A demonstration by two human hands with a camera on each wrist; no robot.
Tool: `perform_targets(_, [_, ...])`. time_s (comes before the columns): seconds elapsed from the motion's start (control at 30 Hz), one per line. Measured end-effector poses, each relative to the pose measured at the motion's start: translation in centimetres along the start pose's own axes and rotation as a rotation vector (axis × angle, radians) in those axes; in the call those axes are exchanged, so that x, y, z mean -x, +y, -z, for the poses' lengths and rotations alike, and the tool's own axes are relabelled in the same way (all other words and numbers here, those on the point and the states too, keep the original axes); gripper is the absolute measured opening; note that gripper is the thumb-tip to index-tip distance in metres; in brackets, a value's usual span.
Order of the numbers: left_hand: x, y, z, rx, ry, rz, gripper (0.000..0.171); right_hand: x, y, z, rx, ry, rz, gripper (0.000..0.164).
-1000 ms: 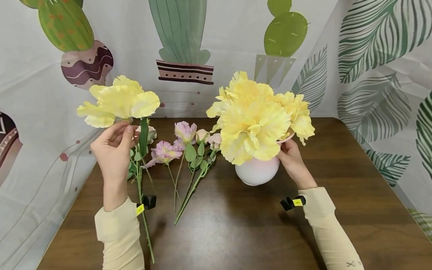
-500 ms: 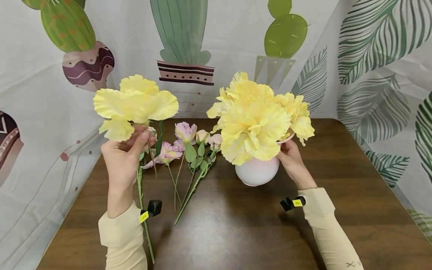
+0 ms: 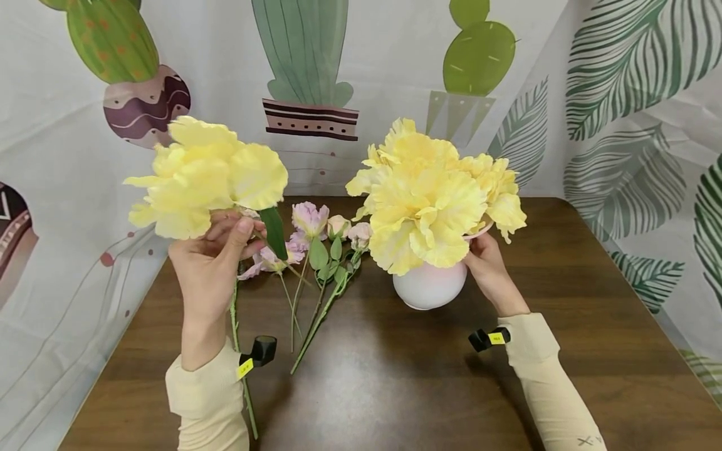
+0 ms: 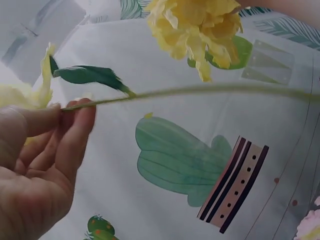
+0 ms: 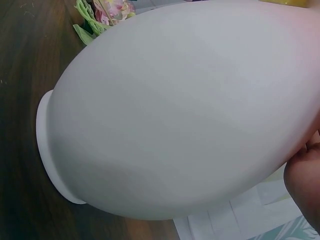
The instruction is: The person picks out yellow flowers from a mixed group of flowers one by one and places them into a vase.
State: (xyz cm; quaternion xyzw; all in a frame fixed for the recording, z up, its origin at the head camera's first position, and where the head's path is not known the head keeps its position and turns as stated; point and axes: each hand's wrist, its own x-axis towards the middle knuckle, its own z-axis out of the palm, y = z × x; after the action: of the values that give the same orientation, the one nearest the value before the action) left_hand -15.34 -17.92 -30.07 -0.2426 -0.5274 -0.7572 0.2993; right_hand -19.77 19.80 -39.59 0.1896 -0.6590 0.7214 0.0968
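Note:
My left hand [image 3: 203,275] pinches the stem of a yellow artificial flower [image 3: 211,175] just below its bloom, raised at the left. In the left wrist view, the green stem [image 4: 200,90] runs sideways from between thumb and fingers, with a dark green leaf [image 4: 92,75] near the fingertips. At the right, a round white-and-pink vase [image 3: 430,289] stands upright on the table, filled with yellow ruffled flowers [image 3: 425,200]. My right hand [image 3: 492,270] grips its neck just under the pink rim; the blooms hide some fingers. The right wrist view is mostly the vase's smooth belly [image 5: 175,110].
Between the hands, pink-purple flowers [image 3: 309,219] and a rosebud spray [image 3: 338,227] lie on the brown wooden table [image 3: 395,388]. Another long green stem [image 3: 248,401] lies beneath my left forearm. A cactus-and-leaf-print cloth [image 3: 395,56] hangs behind the table.
My left hand has shifted right and slightly lower, with the yellow flower in its fingers. Lately the bloom has tipped to the left and its stem swung rightward. My right hand and the vase have stayed put.

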Motion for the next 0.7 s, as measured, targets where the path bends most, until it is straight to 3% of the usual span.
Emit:
perform_targets(0.13, [0.1, -0.1, -0.6, 0.07, 0.054, -0.037, 0.01, 0.0, 0.1, 0.0, -0.002, 0.002, -0.002, 0.028])
perform_targets(0.3, [0.3, -0.5, -1.3, 0.083, 0.09, -0.056, 0.005, 0.0, 0.1, 0.0, 0.002, 0.002, 0.001, 0.026])
perform_targets(0.7, [0.6, 0.0, -3.8, 0.14, 0.039, -0.089, 0.013, 0.0, 0.1, 0.1, 0.015, 0.003, 0.005, 0.028])
